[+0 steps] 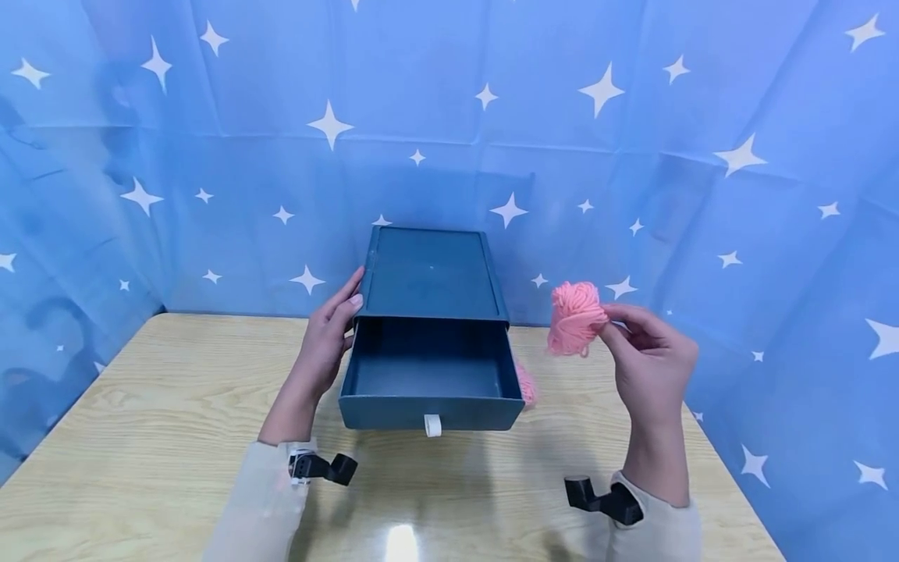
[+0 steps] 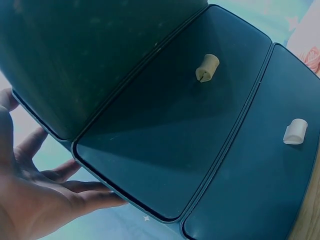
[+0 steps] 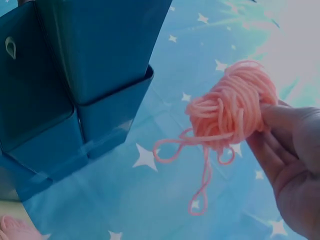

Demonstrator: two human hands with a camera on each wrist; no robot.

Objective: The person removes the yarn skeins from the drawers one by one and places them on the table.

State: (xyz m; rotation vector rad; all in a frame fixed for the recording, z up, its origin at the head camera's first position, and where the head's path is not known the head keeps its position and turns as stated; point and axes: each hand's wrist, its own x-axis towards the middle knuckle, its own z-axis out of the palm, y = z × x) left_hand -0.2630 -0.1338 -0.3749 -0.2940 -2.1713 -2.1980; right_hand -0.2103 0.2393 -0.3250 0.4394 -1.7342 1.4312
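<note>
Nearest me are the cuffs of my pale, cream-coloured sleeves [image 1: 256, 499], with a small black angular device at each wrist, one on the left [image 1: 323, 468] and one on the right [image 1: 604, 501]. Under them spreads the light, wood-grained surface [image 1: 175, 437].

Just beyond my wrists, a dark teal, smooth-walled rectangular drawer [image 1: 400, 414] juts out towards me, with a short white looped tab [image 1: 432, 425] at the middle of its front. Its inside floor shows.

My left hand [image 1: 326, 339] rests against the left side of the dark teal box-shaped cabinet [image 1: 431, 273] that the drawer slides from, fingers fairly straight and touching the wall. From my left wrist I see two more drawer fronts beneath the pulled-out one, both pushed in, each with its own pale tab.

My right hand [image 1: 653, 367] pinches a small pink bundle of wound yarn [image 1: 574, 320] between thumb and fingers, holding it in the air to the right of the cabinet, apart from it. A few loose loops dangle from its end. A second pink yarn bundle [image 1: 526, 386] sits low beside the cabinet's right side, partly hidden by the drawer.

Behind everything hangs a creased blue cloth backdrop [image 1: 421, 86] printed with white four-pointed stars.
</note>
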